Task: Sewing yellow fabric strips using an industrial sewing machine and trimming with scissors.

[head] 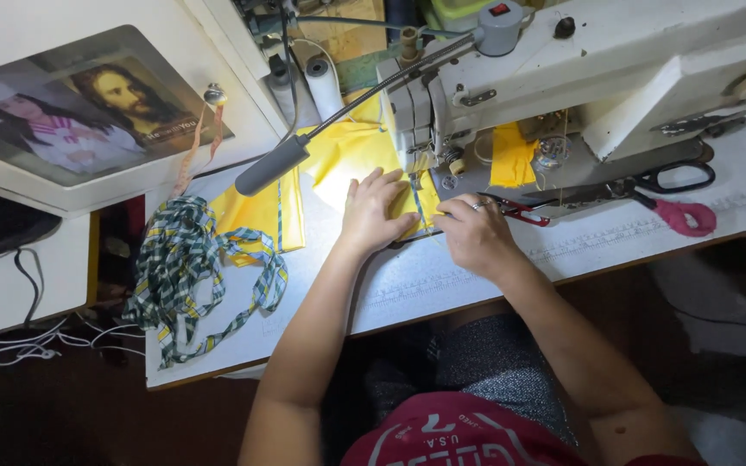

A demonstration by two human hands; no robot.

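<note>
On the left of the white counter (pixel 243 336) lies a loose green-and-white plaid fabric strip (pixel 185 276), trailing toward the bright yellow cloth (pixel 347 155) under the lamp. Feeding this cloth well means keeping it flat and square to the needle of the white sewing machine (pixel 563 69). The left hand (pixel 373 211) presses on it, fingers spread flat. The right hand (pixel 475 233), fingers curled, pinches its edge. Scissors (pixel 649 185) lie far right.
</note>
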